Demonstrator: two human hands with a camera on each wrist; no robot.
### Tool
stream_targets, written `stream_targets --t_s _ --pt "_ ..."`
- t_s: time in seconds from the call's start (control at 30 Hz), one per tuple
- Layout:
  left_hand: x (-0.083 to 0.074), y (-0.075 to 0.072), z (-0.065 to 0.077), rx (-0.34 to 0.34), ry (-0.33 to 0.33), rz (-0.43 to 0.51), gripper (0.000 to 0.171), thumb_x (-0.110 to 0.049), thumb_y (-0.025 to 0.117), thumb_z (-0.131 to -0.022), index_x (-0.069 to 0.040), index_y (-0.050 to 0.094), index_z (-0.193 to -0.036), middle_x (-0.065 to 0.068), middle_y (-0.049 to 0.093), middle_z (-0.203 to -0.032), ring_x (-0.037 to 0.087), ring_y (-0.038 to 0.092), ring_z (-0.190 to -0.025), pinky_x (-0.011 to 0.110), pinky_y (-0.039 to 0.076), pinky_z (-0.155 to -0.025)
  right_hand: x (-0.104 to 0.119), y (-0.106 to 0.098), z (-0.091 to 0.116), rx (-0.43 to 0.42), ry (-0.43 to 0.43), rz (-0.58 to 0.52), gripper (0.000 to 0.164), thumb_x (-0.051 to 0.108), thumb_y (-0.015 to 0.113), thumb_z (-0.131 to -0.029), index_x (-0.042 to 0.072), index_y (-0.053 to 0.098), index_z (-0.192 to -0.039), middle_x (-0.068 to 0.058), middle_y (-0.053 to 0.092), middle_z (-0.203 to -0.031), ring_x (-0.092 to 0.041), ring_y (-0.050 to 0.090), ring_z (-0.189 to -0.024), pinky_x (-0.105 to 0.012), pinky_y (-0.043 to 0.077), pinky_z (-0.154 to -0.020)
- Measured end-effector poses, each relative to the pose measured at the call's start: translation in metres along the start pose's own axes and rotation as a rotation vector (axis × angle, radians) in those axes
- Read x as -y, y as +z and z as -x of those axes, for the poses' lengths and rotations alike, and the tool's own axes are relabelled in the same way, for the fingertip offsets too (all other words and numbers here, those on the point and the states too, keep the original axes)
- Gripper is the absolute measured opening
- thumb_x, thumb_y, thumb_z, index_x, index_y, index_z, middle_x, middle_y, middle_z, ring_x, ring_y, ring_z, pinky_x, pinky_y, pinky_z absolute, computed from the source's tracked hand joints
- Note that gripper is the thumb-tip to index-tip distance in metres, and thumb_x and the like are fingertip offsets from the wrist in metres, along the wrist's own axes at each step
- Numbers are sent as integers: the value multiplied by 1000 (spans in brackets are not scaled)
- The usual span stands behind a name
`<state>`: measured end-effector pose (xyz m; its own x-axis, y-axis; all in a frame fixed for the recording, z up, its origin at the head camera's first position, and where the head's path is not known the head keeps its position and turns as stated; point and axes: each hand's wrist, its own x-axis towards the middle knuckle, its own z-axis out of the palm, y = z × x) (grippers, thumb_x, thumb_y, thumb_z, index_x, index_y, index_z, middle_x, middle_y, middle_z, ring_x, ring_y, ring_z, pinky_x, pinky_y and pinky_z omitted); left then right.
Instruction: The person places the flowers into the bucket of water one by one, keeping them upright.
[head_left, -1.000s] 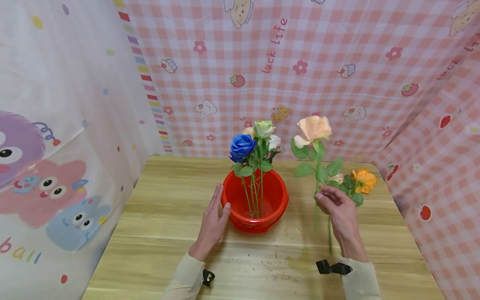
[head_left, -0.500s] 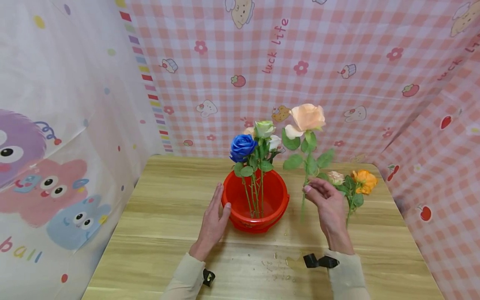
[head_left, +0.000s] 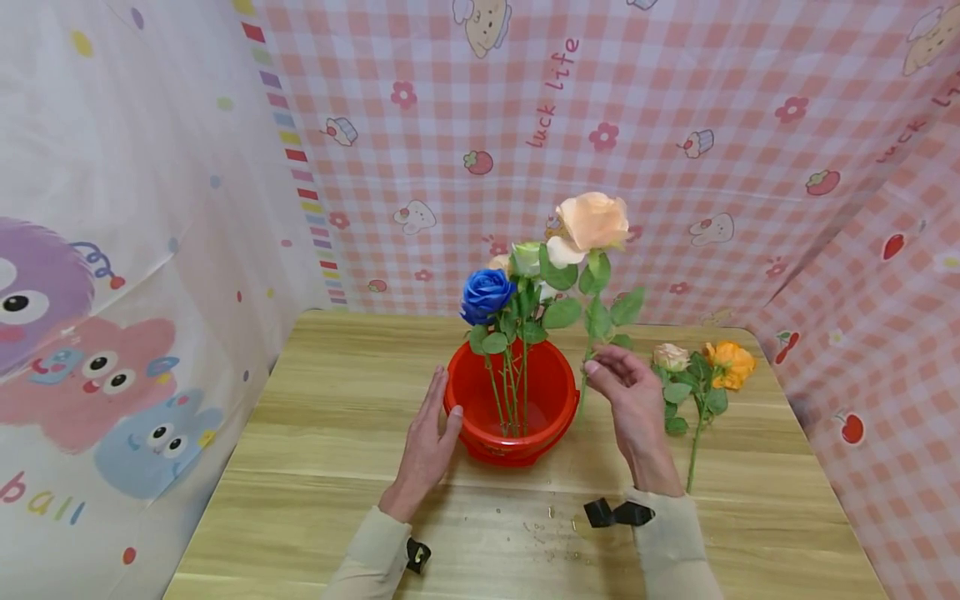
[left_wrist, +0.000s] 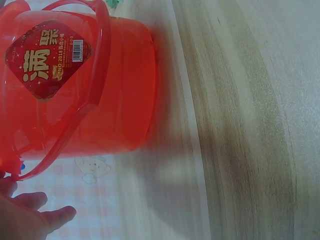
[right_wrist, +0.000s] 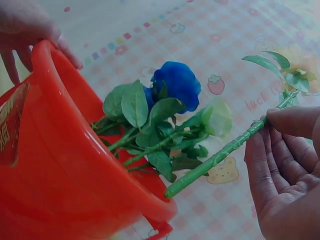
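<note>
A red plastic bucket (head_left: 459, 425) stands mid-table, holding a blue rose (head_left: 487, 297), a pale green rose (head_left: 528, 259) and other stems. My left hand (head_left: 426, 450) rests against the bucket's left rim with fingers straight. Between thumb and fingertips, my right hand (head_left: 628, 400) pinches the green stem of a peach rose (head_left: 592, 220), held upright just right of the bucket. In the right wrist view the stem's lower end (right_wrist: 172, 191) overlaps the bucket's rim. The left wrist view shows the bucket's label (left_wrist: 47, 60) and handle (left_wrist: 95, 80).
An orange rose (head_left: 730, 364) and a small cream rose (head_left: 671, 357) lie on the table (head_left: 780, 467) to the right. Water drops (head_left: 551, 512) dot the wood in front of the bucket. Printed cloth (head_left: 360, 167) hangs behind and at both sides.
My right hand has lifted the peach rose and carried it left, from beside the lying flowers to the bucket's right side. The left hand stays at the rim.
</note>
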<state>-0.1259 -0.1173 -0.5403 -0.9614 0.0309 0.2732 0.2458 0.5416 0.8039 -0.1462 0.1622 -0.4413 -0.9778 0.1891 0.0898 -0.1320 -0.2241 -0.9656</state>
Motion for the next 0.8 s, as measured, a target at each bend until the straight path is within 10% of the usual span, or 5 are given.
stream_targets --t_s 0.8 --pt "0 1 0 -2 4 8 62 -25 51 -109 -8 28 -164 7 24 -171 24 25 -156 47 25 -124 -17 36 -13 114 -7 40 22 -8 67 -94 -10 64 -116 0 70 -96 -14 69 -89 -28 60 -83"
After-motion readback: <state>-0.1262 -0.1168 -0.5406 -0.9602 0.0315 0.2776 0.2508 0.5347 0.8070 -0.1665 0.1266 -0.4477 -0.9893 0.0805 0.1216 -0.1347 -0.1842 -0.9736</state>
